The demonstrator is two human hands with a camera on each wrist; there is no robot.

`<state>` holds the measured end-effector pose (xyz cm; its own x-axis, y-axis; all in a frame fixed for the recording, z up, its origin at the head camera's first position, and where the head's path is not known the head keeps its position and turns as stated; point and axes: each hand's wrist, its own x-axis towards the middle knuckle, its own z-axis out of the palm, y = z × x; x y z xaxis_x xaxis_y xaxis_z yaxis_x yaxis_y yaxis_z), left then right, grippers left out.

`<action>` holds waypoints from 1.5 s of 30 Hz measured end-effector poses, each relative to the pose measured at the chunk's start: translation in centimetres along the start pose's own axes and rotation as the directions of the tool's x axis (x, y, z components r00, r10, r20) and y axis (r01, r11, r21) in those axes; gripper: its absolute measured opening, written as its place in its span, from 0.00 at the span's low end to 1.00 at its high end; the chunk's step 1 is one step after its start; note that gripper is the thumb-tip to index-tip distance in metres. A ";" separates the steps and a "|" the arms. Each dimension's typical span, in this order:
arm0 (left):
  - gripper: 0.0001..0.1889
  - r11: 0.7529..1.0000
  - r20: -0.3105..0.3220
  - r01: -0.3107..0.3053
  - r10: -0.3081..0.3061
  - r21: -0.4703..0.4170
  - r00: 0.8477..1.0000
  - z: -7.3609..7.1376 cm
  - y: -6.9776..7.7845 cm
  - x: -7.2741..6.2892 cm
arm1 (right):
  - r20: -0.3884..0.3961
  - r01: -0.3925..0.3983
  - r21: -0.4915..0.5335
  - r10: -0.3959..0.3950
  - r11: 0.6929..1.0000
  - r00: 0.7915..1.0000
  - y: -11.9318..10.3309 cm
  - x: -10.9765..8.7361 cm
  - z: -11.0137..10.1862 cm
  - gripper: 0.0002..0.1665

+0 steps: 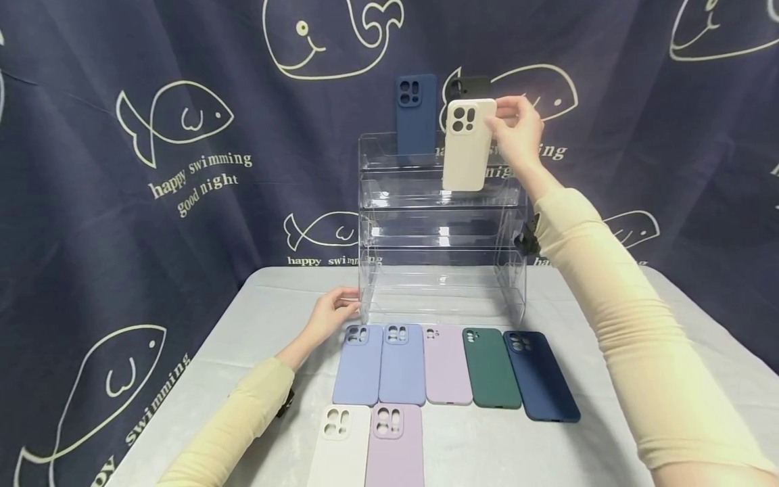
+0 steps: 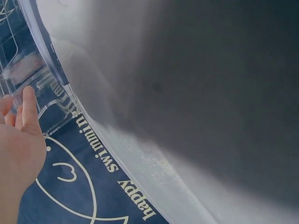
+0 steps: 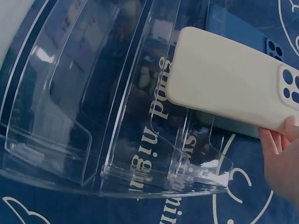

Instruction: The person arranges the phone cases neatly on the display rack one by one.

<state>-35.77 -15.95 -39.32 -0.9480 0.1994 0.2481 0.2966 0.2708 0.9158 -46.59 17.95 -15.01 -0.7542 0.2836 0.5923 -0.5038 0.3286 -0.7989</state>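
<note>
My right hand (image 1: 521, 132) pinches a cream phone case (image 1: 467, 152) by its upper right edge, in front of the top of a clear tiered rack (image 1: 443, 294). Behind it, a blue phone case (image 1: 417, 122) stands on the top tier, and a dark case (image 1: 475, 86) shows only its upper part. In the right wrist view the cream case (image 3: 224, 79) overlaps the blue one (image 3: 243, 32). Low at the rack's left side, my left hand (image 1: 331, 312) has its fingertips right at the clear panel; the left wrist view shows its fingers (image 2: 29, 107) extended.
On the table (image 1: 274, 297), before the rack, lie two light blue cases (image 1: 358, 368), a lilac case (image 1: 447, 368), a green case (image 1: 493, 368) and a navy case (image 1: 541, 379). Nearer are a white case (image 1: 341, 456) and another lilac case (image 1: 395, 456). A printed curtain (image 1: 182, 40) hangs behind.
</note>
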 end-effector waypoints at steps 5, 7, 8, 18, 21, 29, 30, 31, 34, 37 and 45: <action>0.17 1.000 -0.009 0.006 -0.006 -0.001 1.000 -0.1 -0.1 -0.1 | 0.049 -0.063 0.023 0.061 0.998 0.997 0.4 0.2 0.7 0.18; 0.17 1.000 -0.009 0.000 0.000 0.003 1.000 -0.1 -0.1 -0.1 | 0.068 -0.096 0.016 0.095 0.995 0.993 0.7 0.3 0.8 0.18; 0.18 1.000 -0.008 -0.002 0.002 0.003 1.000 -0.1 0.0 -0.1 | 0.071 -0.111 0.004 0.110 0.994 0.991 0.9 0.3 0.8 0.19; 0.18 1.000 0.001 -0.012 0.012 -0.009 1.000 0.1 0.3 -0.2 | 0.019 -0.167 -0.101 0.170 0.981 0.985 2.2 0.0 0.2 0.20; 0.18 1.000 0.001 -0.007 0.007 -0.012 1.000 0.2 0.4 -0.3 | 0.016 -0.142 -0.181 0.148 0.973 0.989 2.3 -0.4 -0.3 0.22; 0.19 1.000 0.010 0.011 -0.011 -0.004 1.000 0.1 0.4 -0.2 | 0.078 -0.069 -0.228 0.089 0.971 0.993 2.1 -1.4 -1.2 0.26; 0.19 1.000 0.010 0.015 -0.015 -0.008 1.000 0.1 0.4 -0.2 | 0.092 -0.065 -0.230 0.089 0.971 0.992 2.1 -1.5 -1.3 0.27; 0.19 1.000 0.009 0.018 -0.018 -0.009 1.000 0.1 0.5 -0.3 | 0.104 -0.064 -0.229 0.090 0.971 0.990 2.0 -1.7 -1.4 0.28; 0.18 1.000 -0.001 0.024 -0.024 0.006 1.000 -0.1 0.5 -0.4 | 0.130 -0.047 -0.217 0.076 0.975 0.989 1.8 -2.1 -1.7 0.29; 0.18 1.000 -0.010 0.023 -0.023 0.014 1.000 -0.1 0.7 -0.5 | 0.149 -0.026 -0.204 0.057 0.979 0.987 1.6 -2.7 -2.1 0.30; 0.19 1.000 -0.002 0.019 -0.019 -0.001 1.000 0.1 -0.3 0.2 | 0.218 0.029 -0.238 0.024 0.971 0.976 1.6 -4.7 -3.6 0.33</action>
<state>-36.03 -15.92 -39.60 -0.9536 0.1925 0.2317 0.2788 0.2734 0.9206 -42.32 20.43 -18.70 -0.8398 0.0888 0.5355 -0.4107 0.5412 -0.7338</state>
